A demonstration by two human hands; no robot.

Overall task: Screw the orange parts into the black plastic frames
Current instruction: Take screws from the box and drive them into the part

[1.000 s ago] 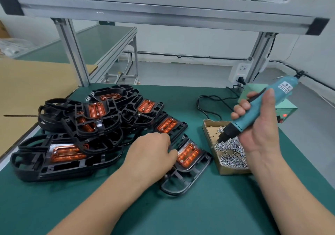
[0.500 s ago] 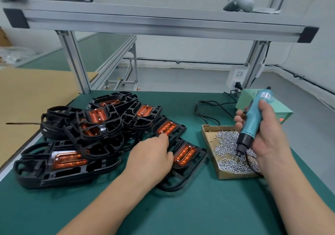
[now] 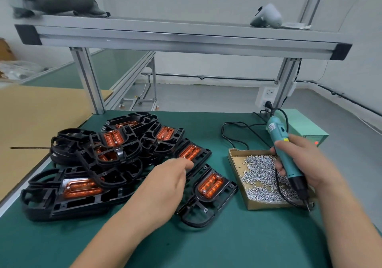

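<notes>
Lowered, right hand [image 3: 306,164] grips screwdriver [image 3: 278,130], tip blurred; left hand [image 3: 165,187] loosely curled, fingertips hidden.

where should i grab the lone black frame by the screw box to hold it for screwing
Probably take the black frame by its left edge, near the open loop at its near end, coming from the left with the left hand. It lies flat, the screw box crowds its right side, and the orange part should stay uncovered for the screwdriver in the right hand.

The bit of the screwdriver [image 3: 286,163] is blurred, perhaps inside the cardboard box [image 3: 266,205].
</notes>
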